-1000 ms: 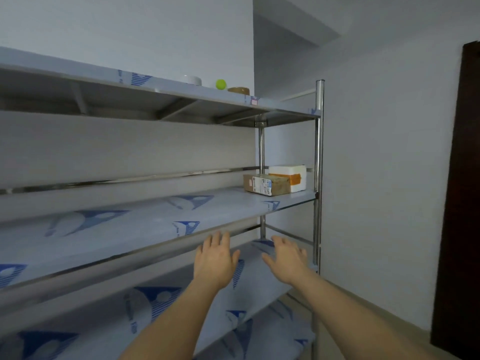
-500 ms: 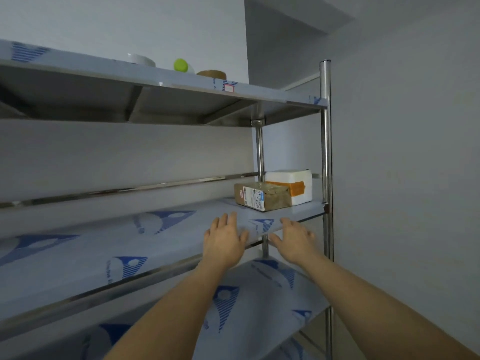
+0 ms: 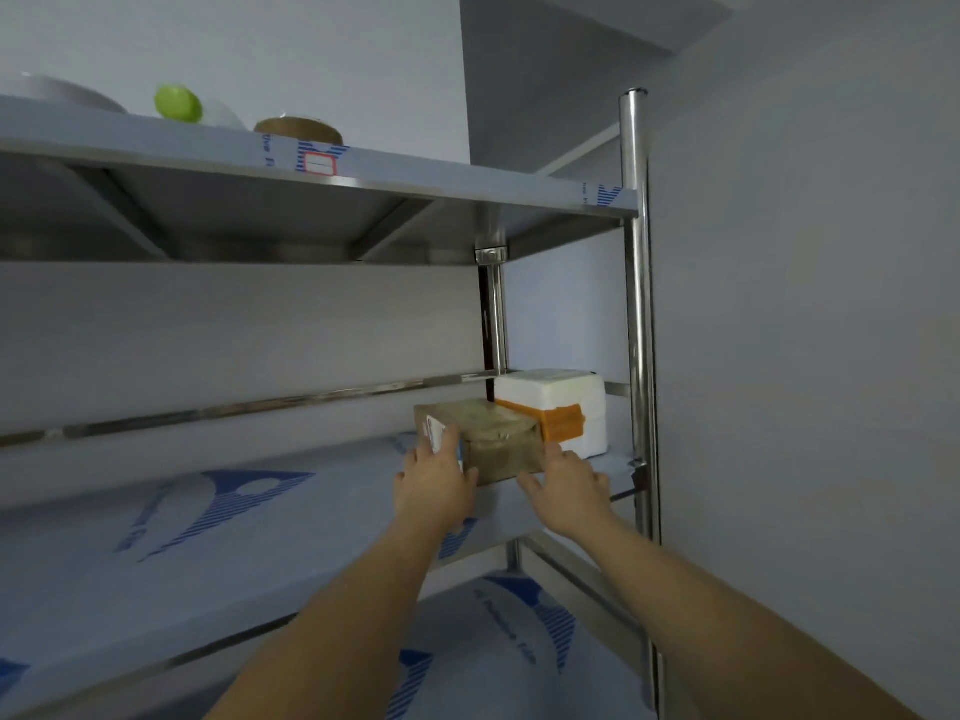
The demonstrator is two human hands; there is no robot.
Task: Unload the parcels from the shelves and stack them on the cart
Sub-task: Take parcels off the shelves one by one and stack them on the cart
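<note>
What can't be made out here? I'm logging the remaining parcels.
Head view only:
- Brown parcel: label mostly behind the left hand; print too small.
- White parcel: lower front hidden by the brown parcel and right hand.
- Top shelf: seen from below, items partly hidden.
- Cart: out of frame.

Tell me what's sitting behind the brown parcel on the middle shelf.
Behind and to the right of the brown parcel sits a white foam box with orange tape, then the shelf's rear rail and the wall. The foam box's lower left is hidden by the parcel.
</note>
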